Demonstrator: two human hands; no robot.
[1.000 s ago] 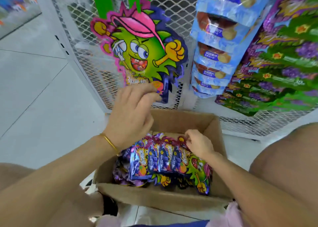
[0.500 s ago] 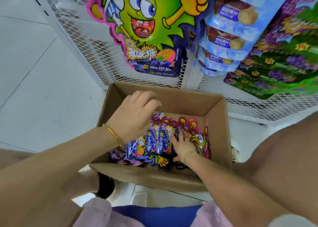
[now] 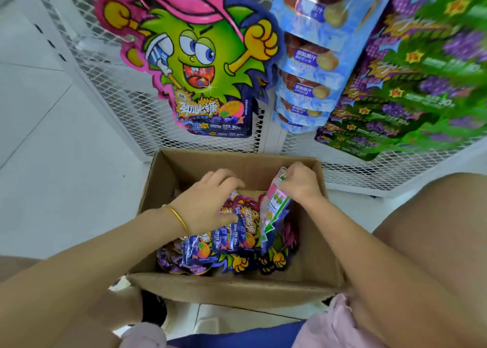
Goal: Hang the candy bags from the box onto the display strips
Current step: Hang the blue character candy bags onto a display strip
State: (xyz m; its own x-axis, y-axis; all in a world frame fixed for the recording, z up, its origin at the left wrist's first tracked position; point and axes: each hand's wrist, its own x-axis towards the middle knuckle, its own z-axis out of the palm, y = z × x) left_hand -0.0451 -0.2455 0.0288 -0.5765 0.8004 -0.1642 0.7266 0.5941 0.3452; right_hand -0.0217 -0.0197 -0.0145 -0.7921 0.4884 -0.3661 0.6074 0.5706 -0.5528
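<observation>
An open cardboard box (image 3: 237, 289) sits on the floor between my knees, with several purple and green candy bags (image 3: 232, 239) stacked inside. My right hand (image 3: 300, 186) pinches one candy bag (image 3: 274, 205) by its top and holds it tilted up at the box's right side. My left hand (image 3: 210, 200) reaches into the box, its fingers resting on the stacked bags. Above the box, one green monster candy bag (image 3: 200, 65) hangs against the white wire mesh.
A white mesh rack (image 3: 110, 84) stands behind the box. Blue snack bags (image 3: 311, 65) hang in a column beside the monster bag, and green and purple bags (image 3: 411, 89) hang further right. Pale tiled floor (image 3: 52, 163) lies to the left. My knees flank the box.
My right hand went from lying flat on the bags to lifting one bag up at the box's right side. My left hand dropped from the hanging bag into the box.
</observation>
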